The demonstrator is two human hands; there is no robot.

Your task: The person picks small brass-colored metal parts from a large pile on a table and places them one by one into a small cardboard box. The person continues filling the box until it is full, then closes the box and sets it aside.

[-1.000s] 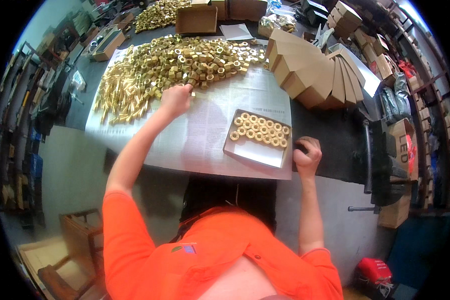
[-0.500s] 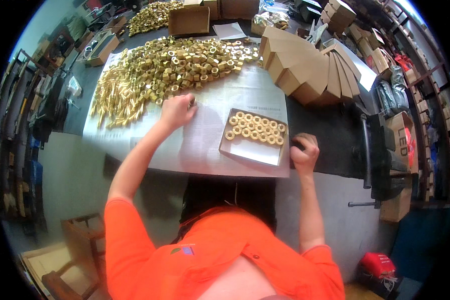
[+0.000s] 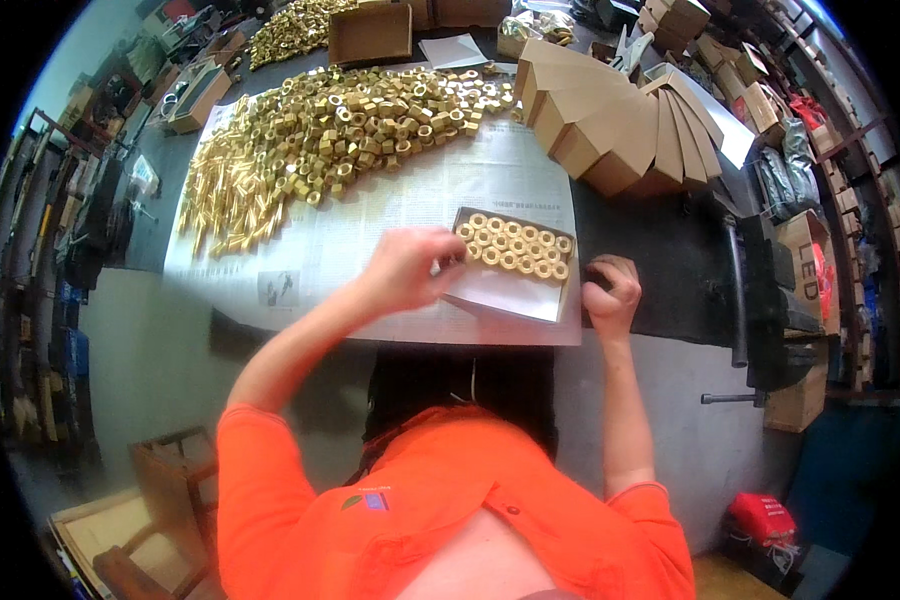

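- Two bare hands of yours were at the tabletop (image 3: 660, 285), one on each side of a shallow box (image 3: 505, 293).
- Your left hand (image 3: 417, 268) was at the left edge of the box, over the sheet of newspaper (image 3: 370, 215); its fingers were bent with a small gap by the thumb, and you could not tell from this view whether they had hold of anything.
- Your right hand (image 3: 612, 290) was just beside the right edge of the box, its fingers loosely curled; whether anything was inside them could not be told.
- The brass nuts (image 3: 510, 245) stood in close rows in the far part of the box, and the near part showed its pale bottom.
- Beyond your left hand, a large pile of nuts (image 3: 370, 120) lay on the newspaper, with slim brass pins (image 3: 232, 200) spread along its left side.
- Past the box, to your right, brown cartons (image 3: 610, 125) leaned together in a fan.
- An open brown box (image 3: 370, 38) stood behind the pile, near a white sheet (image 3: 452, 50).
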